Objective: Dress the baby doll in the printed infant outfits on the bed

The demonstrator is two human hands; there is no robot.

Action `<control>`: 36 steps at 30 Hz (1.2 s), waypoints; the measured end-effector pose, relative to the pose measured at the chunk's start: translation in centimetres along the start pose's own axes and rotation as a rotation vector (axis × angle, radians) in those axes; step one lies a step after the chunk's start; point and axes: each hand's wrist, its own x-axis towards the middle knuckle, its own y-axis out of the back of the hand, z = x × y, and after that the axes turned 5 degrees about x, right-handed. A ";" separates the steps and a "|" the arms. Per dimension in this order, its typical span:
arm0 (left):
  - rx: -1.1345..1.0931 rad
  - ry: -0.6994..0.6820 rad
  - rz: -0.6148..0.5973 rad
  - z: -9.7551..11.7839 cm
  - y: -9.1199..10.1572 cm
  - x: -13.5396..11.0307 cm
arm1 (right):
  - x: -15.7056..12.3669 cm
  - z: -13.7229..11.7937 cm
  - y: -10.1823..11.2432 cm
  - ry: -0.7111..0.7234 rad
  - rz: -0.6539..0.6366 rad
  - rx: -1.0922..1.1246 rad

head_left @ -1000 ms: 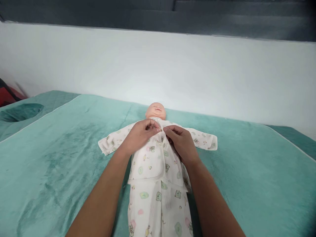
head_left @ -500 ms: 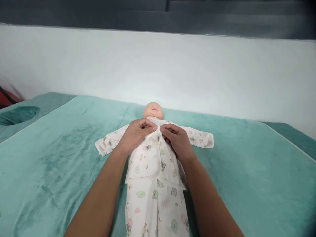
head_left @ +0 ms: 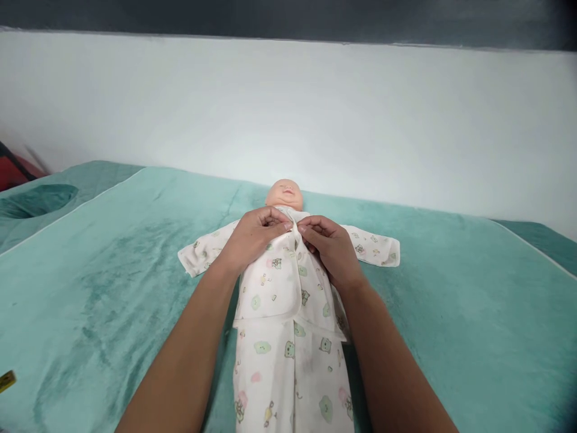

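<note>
A baby doll (head_left: pixel 285 195) lies on its back, head toward the wall, in a white jacket (head_left: pixel 270 288) and white trousers (head_left: pixel 270 373) printed with small animals. Both sleeves spread out to the sides. At the upper chest, my left hand (head_left: pixel 259 234) pinches the jacket's front edge just below the collar. My right hand (head_left: pixel 329 243) pinches the same front opening from the other side, its fingertips almost meeting the left ones. Whatever small fastening lies between the fingertips is too small to make out. Farther down, the jacket front lies overlapped.
A green plush cover (head_left: pixel 451 325) spreads under the doll, with a dark round hollow (head_left: pixel 40 200) at far left. Behind it rises a white wall (head_left: pixel 288 108) with a dark band on top. A yellow-and-black strip (head_left: pixel 6 380) shows at the left edge.
The view has tilted down slightly and shifted, and the yellow-and-black strip has come into view. Both hands stay at the jacket's upper front, with only small finger movement.
</note>
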 end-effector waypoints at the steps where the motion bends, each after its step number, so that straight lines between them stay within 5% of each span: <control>1: 0.006 -0.002 0.000 0.0 0.0 0.0 | 0.0 0.0 0.0 0.002 -0.014 0.002; 13: 0.069 -0.009 0.008 0.3 -0.4 -0.1 | -0.3 -1.3 -0.1 -0.051 -0.081 -0.253; 20: -0.141 0.023 -0.024 -0.4 -0.1 0.2 | -0.2 -1.2 0.1 -0.077 -0.119 -0.230; 27: -0.033 -0.036 -0.040 -0.1 0.5 -0.1 | -0.7 -2.2 0.2 -0.062 -0.116 -0.264; 36: 0.285 -0.101 -0.416 1.7 2.6 -1.1 | -3.4 -5.3 -0.4 -0.071 -0.240 -0.895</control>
